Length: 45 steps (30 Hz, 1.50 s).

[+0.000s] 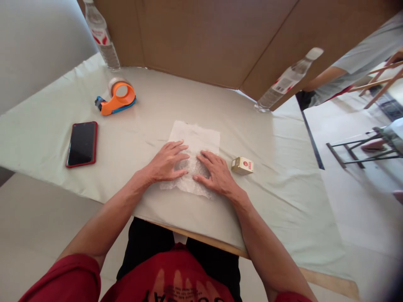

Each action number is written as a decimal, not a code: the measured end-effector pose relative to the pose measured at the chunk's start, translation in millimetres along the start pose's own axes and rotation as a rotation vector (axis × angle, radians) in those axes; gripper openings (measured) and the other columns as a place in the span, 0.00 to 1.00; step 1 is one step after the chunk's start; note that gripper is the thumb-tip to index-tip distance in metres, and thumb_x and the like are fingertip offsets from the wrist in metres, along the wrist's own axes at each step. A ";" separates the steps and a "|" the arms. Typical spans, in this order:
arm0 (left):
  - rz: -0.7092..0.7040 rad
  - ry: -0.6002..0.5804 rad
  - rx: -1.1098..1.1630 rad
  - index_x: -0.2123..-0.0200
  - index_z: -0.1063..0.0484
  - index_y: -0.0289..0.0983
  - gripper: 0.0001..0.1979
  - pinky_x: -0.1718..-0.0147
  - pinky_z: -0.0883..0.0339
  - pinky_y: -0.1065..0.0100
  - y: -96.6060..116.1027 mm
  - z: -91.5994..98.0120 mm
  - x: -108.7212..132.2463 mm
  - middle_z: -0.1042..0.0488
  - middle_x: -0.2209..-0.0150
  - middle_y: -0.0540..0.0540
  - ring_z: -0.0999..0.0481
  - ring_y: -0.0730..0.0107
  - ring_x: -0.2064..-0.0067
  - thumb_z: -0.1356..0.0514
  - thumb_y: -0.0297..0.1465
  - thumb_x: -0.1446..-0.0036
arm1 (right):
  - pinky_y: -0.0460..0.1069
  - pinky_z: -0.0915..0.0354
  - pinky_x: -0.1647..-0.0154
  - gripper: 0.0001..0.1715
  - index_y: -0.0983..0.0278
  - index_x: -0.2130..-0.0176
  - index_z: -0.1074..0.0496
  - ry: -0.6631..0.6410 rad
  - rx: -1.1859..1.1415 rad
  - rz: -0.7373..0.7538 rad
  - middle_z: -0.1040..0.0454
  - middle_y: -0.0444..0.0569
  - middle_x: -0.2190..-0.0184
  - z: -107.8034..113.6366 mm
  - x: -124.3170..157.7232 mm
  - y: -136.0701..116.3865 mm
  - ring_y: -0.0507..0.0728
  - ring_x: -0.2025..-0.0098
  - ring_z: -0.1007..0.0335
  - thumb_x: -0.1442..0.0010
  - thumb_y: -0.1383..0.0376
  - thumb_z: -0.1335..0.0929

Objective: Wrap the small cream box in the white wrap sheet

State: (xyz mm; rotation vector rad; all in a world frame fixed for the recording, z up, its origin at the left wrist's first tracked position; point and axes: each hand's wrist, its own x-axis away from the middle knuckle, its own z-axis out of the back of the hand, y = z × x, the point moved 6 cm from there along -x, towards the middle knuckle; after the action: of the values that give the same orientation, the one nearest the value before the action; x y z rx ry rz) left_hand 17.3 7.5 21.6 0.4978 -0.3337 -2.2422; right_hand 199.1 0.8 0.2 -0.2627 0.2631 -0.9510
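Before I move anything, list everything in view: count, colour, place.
Wrap: 1, translucent white, table centre
Box: 1, pale gold with red mark, right of wrap
Phone: 1, black and red, table left
Tape dispenser: 1, orange and blue, beyond phone
Bottles: 2, clear, back left and back right
Cardboard: 1, brown, along the back
Cloth: 1, pale green-grey, over table
Table: 1, wood-brown edge, front
Person: at least 1, grey clothing, beyond cardboard, right
Stool: 1, dark, floor right
Wooden frame: count unclear, brown, upper right
Shirt: 1, red, bottom
Trousers: 1, black, bottom
Left hand: 1, bare, on wrap's left
Right hand: 1, bare, on wrap's right
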 end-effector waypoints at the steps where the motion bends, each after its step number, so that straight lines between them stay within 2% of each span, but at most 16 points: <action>1: -0.017 -0.027 0.011 0.48 0.25 0.38 0.22 0.34 0.46 0.47 1.0 -3.4 -0.6 0.31 0.37 0.36 0.40 0.47 0.31 0.35 0.41 0.44 | 0.66 0.43 0.33 0.38 0.62 0.36 0.36 0.024 -0.016 0.006 0.37 0.60 0.33 4.1 0.1 -0.5 0.68 0.31 0.42 0.38 0.48 0.32; 4: -0.025 -0.096 0.031 0.48 0.25 0.38 0.26 0.36 0.43 0.45 -0.4 -12.0 -1.1 0.30 0.38 0.35 0.37 0.44 0.33 0.34 0.45 0.46 | 0.63 0.42 0.34 0.30 0.61 0.40 0.32 0.181 -0.051 0.000 0.32 0.59 0.37 33.5 4.3 7.2 0.66 0.34 0.37 0.37 0.52 0.33; 7: -0.021 -0.104 0.035 0.47 0.25 0.38 0.28 0.35 0.44 0.46 -2.4 -13.5 -1.1 0.31 0.37 0.36 0.37 0.45 0.33 0.33 0.46 0.48 | 0.64 0.42 0.34 0.28 0.60 0.41 0.31 0.339 -0.019 -0.084 0.29 0.57 0.39 72.7 18.3 34.6 0.66 0.35 0.35 0.38 0.54 0.32; 8: -0.021 -0.106 0.034 0.47 0.25 0.38 0.28 0.35 0.44 0.46 -2.7 -13.4 -1.1 0.31 0.37 0.35 0.37 0.45 0.33 0.33 0.46 0.48 | 0.65 0.42 0.35 0.32 0.60 0.40 0.32 0.338 0.006 -0.139 0.30 0.58 0.39 81.2 24.3 47.5 0.68 0.35 0.36 0.40 0.53 0.31; 10: -0.017 -0.112 0.032 0.47 0.25 0.37 0.28 0.35 0.44 0.46 -2.5 -13.0 -1.2 0.31 0.37 0.35 0.37 0.44 0.33 0.32 0.46 0.49 | 0.68 0.38 0.40 0.37 0.61 0.39 0.33 0.252 0.057 -0.292 0.28 0.59 0.40 87.4 36.9 75.4 0.72 0.39 0.33 0.44 0.52 0.30; 13: -0.006 -0.110 0.049 0.46 0.26 0.38 0.30 0.36 0.44 0.46 -1.8 -11.9 -1.3 0.31 0.37 0.35 0.37 0.44 0.33 0.32 0.46 0.49 | 0.66 0.32 0.50 0.28 0.60 0.47 0.28 0.104 0.041 -0.423 0.21 0.56 0.52 81.5 52.1 98.3 0.70 0.51 0.25 0.45 0.52 0.31; 16: 0.018 -0.075 0.074 0.41 0.30 0.36 0.36 0.35 0.45 0.46 -2.6 -8.9 -1.7 0.34 0.36 0.32 0.38 0.44 0.32 0.32 0.47 0.49 | 0.61 0.29 0.56 0.22 0.60 0.53 0.26 0.195 -0.018 -0.419 0.19 0.52 0.59 85.9 54.1 85.9 0.65 0.59 0.23 0.44 0.52 0.30; 18: 0.032 -0.052 0.084 0.39 0.33 0.35 0.39 0.34 0.47 0.46 -3.8 -6.7 -2.0 0.35 0.35 0.32 0.40 0.44 0.31 0.32 0.48 0.50 | 0.58 0.29 0.57 0.23 0.60 0.53 0.26 0.302 -0.086 -0.366 0.20 0.51 0.61 93.8 47.4 62.6 0.63 0.61 0.23 0.44 0.51 0.29; 20: 0.043 -0.051 0.093 0.37 0.36 0.37 0.41 0.33 0.49 0.46 -4.9 -5.7 -2.1 0.35 0.35 0.33 0.42 0.44 0.30 0.32 0.48 0.50 | 0.57 0.29 0.56 0.25 0.60 0.50 0.27 0.354 -0.144 -0.276 0.20 0.51 0.58 97.8 35.0 33.9 0.62 0.59 0.23 0.43 0.51 0.29; 23: 0.071 -0.084 0.101 0.34 0.40 0.38 0.45 0.33 0.50 0.45 -7.4 -6.4 -1.4 0.35 0.34 0.34 0.44 0.42 0.30 0.31 0.49 0.51 | 0.58 0.31 0.50 0.25 0.61 0.48 0.27 0.297 -0.143 -0.149 0.20 0.53 0.53 87.8 10.2 -2.5 0.63 0.54 0.23 0.41 0.52 0.30; 25: 0.090 -0.106 0.103 0.33 0.42 0.37 0.48 0.33 0.51 0.45 -9.1 -7.3 -0.7 0.37 0.34 0.33 0.46 0.41 0.29 0.31 0.49 0.53 | 0.59 0.32 0.47 0.25 0.61 0.47 0.28 0.237 -0.109 -0.086 0.21 0.55 0.50 72.2 -6.2 -16.1 0.65 0.50 0.24 0.41 0.54 0.30; 30: 0.111 -0.123 0.116 0.32 0.45 0.39 0.49 0.33 0.52 0.46 -11.1 -7.1 -0.4 0.38 0.33 0.35 0.46 0.42 0.29 0.30 0.48 0.53 | 0.61 0.34 0.46 0.28 0.62 0.43 0.30 0.017 -0.081 -0.035 0.22 0.55 0.47 21.8 -31.5 -16.7 0.67 0.47 0.26 0.42 0.58 0.31; 32: 0.115 -0.134 0.108 0.32 0.45 0.38 0.49 0.33 0.51 0.46 -11.0 -7.0 -0.7 0.38 0.33 0.34 0.44 0.41 0.30 0.30 0.47 0.54 | 0.62 0.35 0.44 0.33 0.63 0.40 0.33 -0.008 -0.101 -0.044 0.25 0.56 0.42 11.4 -31.7 -10.8 0.68 0.44 0.28 0.43 0.58 0.30; 35: 0.121 -0.147 0.094 0.32 0.44 0.36 0.50 0.33 0.51 0.46 -10.8 -7.0 -1.1 0.37 0.34 0.33 0.44 0.40 0.30 0.30 0.46 0.54 | 0.63 0.36 0.42 0.36 0.62 0.37 0.36 0.026 -0.148 -0.054 0.29 0.56 0.38 8.1 -26.4 -3.5 0.68 0.40 0.31 0.42 0.57 0.31; 39: 0.113 -0.148 0.103 0.32 0.45 0.38 0.49 0.33 0.50 0.47 -10.4 -6.2 -1.1 0.37 0.34 0.35 0.44 0.41 0.30 0.30 0.46 0.54 | 0.63 0.37 0.41 0.32 0.60 0.39 0.34 0.060 -0.177 -0.048 0.26 0.55 0.41 7.7 -21.7 -1.4 0.67 0.41 0.30 0.40 0.57 0.32; 45: 0.110 -0.149 0.117 0.32 0.45 0.39 0.48 0.33 0.50 0.46 -11.3 -6.1 -0.6 0.37 0.34 0.36 0.44 0.42 0.30 0.31 0.45 0.53 | 0.63 0.36 0.43 0.32 0.59 0.37 0.35 0.059 -0.126 -0.044 0.26 0.54 0.42 6.5 -22.3 -4.9 0.67 0.43 0.30 0.40 0.57 0.33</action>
State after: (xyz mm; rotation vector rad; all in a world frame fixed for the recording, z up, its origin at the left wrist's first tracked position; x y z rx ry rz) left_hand 13.0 14.8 12.0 0.3642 -0.5583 -2.1657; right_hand 185.1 17.2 10.3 -0.3578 0.3731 -0.9877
